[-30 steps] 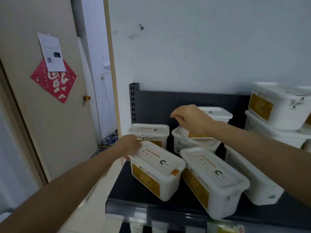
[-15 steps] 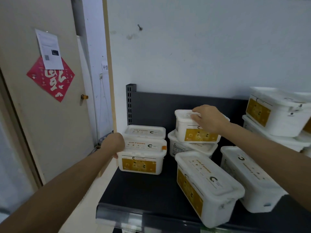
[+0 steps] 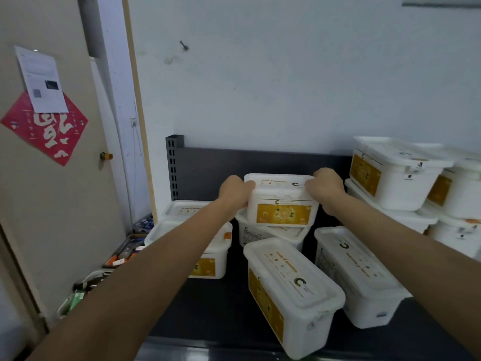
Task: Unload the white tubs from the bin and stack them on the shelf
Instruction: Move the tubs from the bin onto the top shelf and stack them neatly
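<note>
Reaching forward with both bare forearms, nearly level, converging toward the back of the dark shelf (image 3: 208,303). Clamping the left hand (image 3: 235,190) around the left end of the top tub (image 3: 282,200), fingers curled over its lid rim; gripping the right end likewise with the right hand (image 3: 325,187), knuckles up, wrist bent slightly down. Holding that tub upright, its yellow label facing out, sitting on or just above a lower tub (image 3: 263,233) near the middle of the back edge; contact between the two not clear. Lying partly hidden under the left forearm, by the shelf's left edge, a left tub (image 3: 213,256) with another behind it. Standing slanted at the front edge, a front tub (image 3: 289,290), one corner overhanging the lip; just beside it on the right, a second slanted tub (image 3: 364,280). Rising at the right edge, a stack of tubs (image 3: 395,175). Leaving bare shelf only at the front-left corner and narrow gaps between tubs. Showing smooth matte white plastic throughout, rounded rectangular lids with raised rims and clip latches; flat dark metal behind, with a slotted upright post (image 3: 173,165) at the back-left corner.
</note>
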`<state>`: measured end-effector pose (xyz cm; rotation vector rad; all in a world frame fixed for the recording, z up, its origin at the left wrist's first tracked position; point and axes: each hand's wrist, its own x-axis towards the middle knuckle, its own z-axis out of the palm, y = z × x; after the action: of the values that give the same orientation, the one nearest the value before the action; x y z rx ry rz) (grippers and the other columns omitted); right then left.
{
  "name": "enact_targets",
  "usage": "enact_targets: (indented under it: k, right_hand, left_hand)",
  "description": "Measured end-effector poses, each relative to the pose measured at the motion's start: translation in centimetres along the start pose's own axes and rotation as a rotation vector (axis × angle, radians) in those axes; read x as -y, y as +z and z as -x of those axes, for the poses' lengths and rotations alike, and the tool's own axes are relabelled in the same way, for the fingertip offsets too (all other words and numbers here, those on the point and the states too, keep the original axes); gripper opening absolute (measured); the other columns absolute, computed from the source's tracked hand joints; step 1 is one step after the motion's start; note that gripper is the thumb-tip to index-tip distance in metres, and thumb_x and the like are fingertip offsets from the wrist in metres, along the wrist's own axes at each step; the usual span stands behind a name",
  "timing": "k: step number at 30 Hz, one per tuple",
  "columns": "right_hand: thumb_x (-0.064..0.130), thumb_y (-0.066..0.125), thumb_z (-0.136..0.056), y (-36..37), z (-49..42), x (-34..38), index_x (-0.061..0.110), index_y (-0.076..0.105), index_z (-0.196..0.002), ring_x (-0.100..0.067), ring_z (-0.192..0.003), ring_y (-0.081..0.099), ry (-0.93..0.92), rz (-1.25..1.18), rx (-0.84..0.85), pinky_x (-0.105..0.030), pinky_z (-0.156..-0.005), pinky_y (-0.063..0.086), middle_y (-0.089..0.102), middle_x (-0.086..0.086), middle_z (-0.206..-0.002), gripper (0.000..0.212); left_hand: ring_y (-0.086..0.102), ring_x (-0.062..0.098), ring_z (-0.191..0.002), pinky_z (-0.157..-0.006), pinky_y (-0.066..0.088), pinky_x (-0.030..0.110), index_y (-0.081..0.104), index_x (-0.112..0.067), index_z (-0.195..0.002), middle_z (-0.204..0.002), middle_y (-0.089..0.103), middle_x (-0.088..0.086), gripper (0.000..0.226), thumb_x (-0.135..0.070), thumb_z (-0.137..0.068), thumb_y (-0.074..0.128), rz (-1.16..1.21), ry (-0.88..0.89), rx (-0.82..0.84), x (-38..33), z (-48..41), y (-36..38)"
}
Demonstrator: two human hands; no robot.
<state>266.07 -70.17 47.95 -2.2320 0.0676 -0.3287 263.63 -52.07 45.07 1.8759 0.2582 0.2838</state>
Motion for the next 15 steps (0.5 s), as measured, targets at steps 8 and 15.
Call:
enact_targets:
  k: [8, 15]
  right_hand:
    - [0.002, 0.051, -0.091, -1.1, 4.9, 3.1, -0.006, 0.057, -0.118, -0.033, -0.111, 0.057, -0.102, -0.095, 0.039, -0.039, -0.092, 0.049, 0.059, -0.020, -0.120, 0.029]
    - [0.005, 0.064, -0.085, 0.0, 12.7, 5.3, 0.002, 0.063, -0.109, -0.026, -0.103, 0.061, -0.154, -0.178, 0.304, -0.044, -0.093, 0.053, 0.062, -0.014, -0.114, 0.025]
  left_hand:
    - [0.068, 0.039, -0.092, -0.078, 0.057, 0.054, 0.062, 0.002, -0.091, -0.103, 0.068, 0.025, 0.026, -0.021, -0.086, 0.052, -0.112, 0.097, -0.190, -1.3, 4.5, -5.9]
    - [0.068, 0.037, -0.094, -0.081, 0.058, 0.050, 0.058, -0.007, -0.088, -0.101, 0.067, 0.024, 0.015, -0.019, -0.092, 0.051, -0.172, 0.068, -0.252, 0.7, 12.8, -12.9]
